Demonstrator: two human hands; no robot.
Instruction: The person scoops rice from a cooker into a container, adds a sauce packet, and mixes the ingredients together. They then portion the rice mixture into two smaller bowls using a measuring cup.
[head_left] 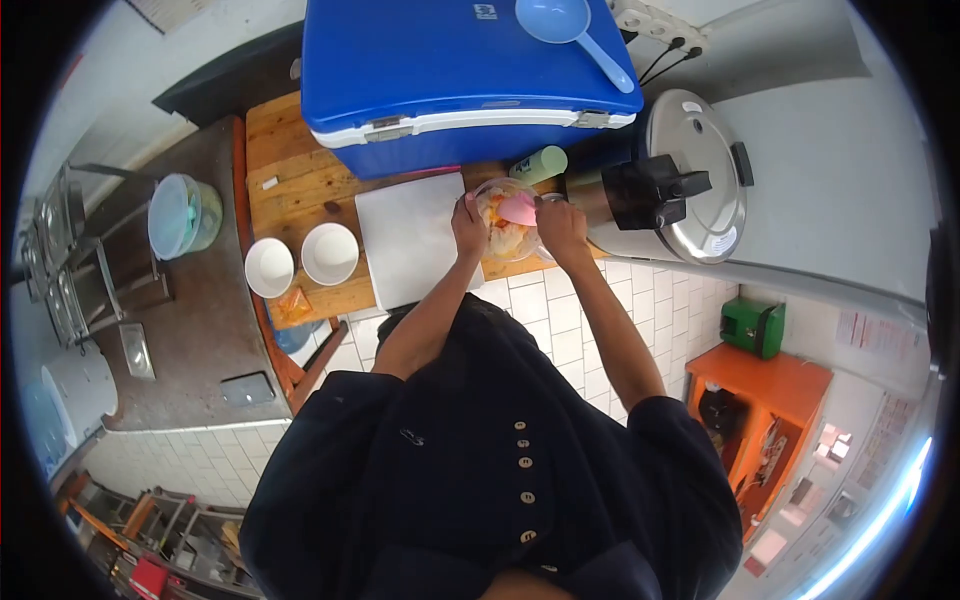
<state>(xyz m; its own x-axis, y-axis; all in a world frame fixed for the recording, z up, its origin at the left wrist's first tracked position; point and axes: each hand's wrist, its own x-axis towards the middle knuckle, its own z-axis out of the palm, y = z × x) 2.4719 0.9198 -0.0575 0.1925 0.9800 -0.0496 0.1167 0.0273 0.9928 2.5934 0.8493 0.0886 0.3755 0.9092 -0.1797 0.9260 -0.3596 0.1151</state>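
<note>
Gripping the left rim of a clear bowl (503, 182) in the fingers of the left hand (468, 230), probably to steady it against the spoon. Grasping a pink spoon (517, 209) in the curled fingers of the right hand (562, 230), with its head over the pale and orange food (506, 241) in the bowl; apparently held from the right to keep both hands apart. Cannot tell how far under the bowl the left fingers reach. Found the bowl near the front edge of the desk (310, 190), just right of a white sheet (412, 245), likely for easy reach. Noted two white bowls (330, 253) (270, 268) farther left, perhaps set aside for elbow room; a pale green cup (540, 165) just beyond, before a blue cooler (420, 60); a blue ladle (555, 17) on the cooler lid, presumably to save desk space.
</note>
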